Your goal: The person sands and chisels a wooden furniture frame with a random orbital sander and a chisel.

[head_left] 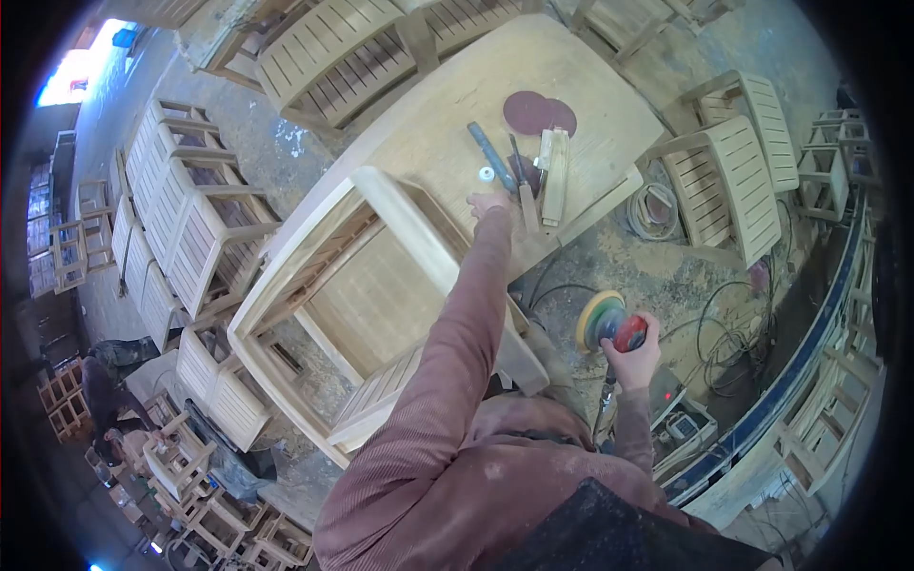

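My right hand is closed around the red and dark body of a round sander. Its yellow-edged pad faces left, held off to the side of the table. My left hand reaches across a wooden chair frame to the table, fingers partly spread and seemingly holding nothing. Just beyond its fingers is a small white-capped thing. Close by lie a blue-grey bar-like tool, a chisel-like tool, pale wooden pieces and dark red sanding discs.
The chair frame rests tilted on the wooden table. Slatted chairs stand right, with more slatted seats at left. Cables and hoses lie on the dusty floor. Another person is bent over at far left.
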### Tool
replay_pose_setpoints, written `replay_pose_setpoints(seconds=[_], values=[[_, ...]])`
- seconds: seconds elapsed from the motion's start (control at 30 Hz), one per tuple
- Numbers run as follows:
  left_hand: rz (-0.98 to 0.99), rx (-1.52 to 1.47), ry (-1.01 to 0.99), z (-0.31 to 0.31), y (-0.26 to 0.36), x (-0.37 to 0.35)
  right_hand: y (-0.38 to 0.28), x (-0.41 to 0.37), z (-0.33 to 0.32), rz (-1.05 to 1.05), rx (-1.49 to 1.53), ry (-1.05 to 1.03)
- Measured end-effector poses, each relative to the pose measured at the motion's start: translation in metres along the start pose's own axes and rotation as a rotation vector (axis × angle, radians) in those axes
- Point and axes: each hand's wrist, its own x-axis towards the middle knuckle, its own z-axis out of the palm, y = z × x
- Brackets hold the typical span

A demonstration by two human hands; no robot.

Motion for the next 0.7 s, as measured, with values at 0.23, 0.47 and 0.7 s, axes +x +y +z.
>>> replay_pose_setpoints(seconds=[0.23,0.47,0.7], values=[[0.451,0.136,0.194,0.058,-0.043,0.103,0.051,0.026,-0.010,0.067,-0.003,0.050],[0.584,0.264,0.113,0.049,-0.037,0.117,0.061,0.033,-0.011,0.185,0.032,0.140],[0.397,0.073,-0.027,0.043,-0.025,0.083,0.010,0.040,-0.001,-0.084,-0.001,0.100]])
